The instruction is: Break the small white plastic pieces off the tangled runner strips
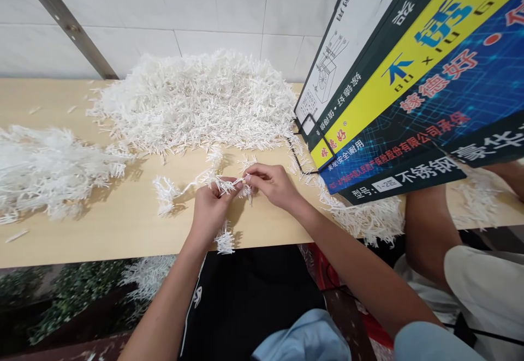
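Both forearms angled in from below, fingertips meeting over table [123, 240]; left hand [210, 207] pinching white fringed strand [212, 179], right hand [272, 185] pinching it just beside; strand trailing leftward across table; large white heap [196, 99] behind hands, smaller heap [57, 173] at left; printed box [409, 88] slanting at right, partly hiding co-worker's arm [429, 235]

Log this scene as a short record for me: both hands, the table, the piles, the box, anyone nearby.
Left hand: pinching a white bristly strand
Right hand: pinching the same strand, close beside the left
Surface: pale tabletop
Largest pile: white pieces, towards the tiled wall
Left pile: white pieces, at the picture's left edge
Box: printed, tilted in view, right side
Nearby: another person's white clothing, right
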`<state>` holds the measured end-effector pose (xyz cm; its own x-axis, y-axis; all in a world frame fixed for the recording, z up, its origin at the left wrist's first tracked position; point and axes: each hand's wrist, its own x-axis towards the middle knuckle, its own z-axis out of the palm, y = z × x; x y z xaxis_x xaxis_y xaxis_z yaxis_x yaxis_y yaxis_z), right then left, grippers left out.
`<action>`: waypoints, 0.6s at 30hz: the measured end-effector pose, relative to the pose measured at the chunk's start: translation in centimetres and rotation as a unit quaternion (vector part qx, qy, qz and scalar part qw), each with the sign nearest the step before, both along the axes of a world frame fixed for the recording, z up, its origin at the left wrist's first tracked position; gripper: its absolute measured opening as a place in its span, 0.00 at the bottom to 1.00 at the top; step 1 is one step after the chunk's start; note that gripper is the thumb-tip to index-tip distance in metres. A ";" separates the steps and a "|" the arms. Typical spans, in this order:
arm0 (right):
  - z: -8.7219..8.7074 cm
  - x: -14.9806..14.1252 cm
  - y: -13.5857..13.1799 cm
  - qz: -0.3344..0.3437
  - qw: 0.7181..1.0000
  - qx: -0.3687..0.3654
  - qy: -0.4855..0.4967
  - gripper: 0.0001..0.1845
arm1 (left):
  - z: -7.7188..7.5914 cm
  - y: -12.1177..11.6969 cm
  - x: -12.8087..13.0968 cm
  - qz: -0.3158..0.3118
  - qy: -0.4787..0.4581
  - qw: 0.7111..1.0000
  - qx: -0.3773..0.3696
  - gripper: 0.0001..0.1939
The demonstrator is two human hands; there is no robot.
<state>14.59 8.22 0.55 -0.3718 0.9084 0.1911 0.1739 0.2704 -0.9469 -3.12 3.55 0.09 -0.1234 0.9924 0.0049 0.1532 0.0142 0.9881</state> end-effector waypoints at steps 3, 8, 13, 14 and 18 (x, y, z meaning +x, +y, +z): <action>-0.5 0.1 0.4 -0.052 0.997 -0.029 0.057 0.08 | -0.4 0.1 0.0 -0.013 0.001 1.000 0.000 0.13; -1.5 0.8 1.8 -0.185 0.969 -0.046 0.160 0.12 | -0.6 -0.1 -0.1 0.057 -0.003 0.998 -0.016 0.16; -0.2 0.6 1.0 -0.025 0.998 0.054 0.026 0.22 | 0.0 -0.2 0.0 0.066 -0.026 0.997 -0.018 0.17; 0.0 0.5 0.7 0.005 0.998 0.059 0.002 0.21 | 0.1 -0.2 0.0 0.052 -0.028 0.998 -0.011 0.17; 0.1 0.2 0.4 0.015 0.997 0.048 -0.062 0.10 | 0.1 -0.2 0.1 0.005 -0.013 1.000 0.007 0.13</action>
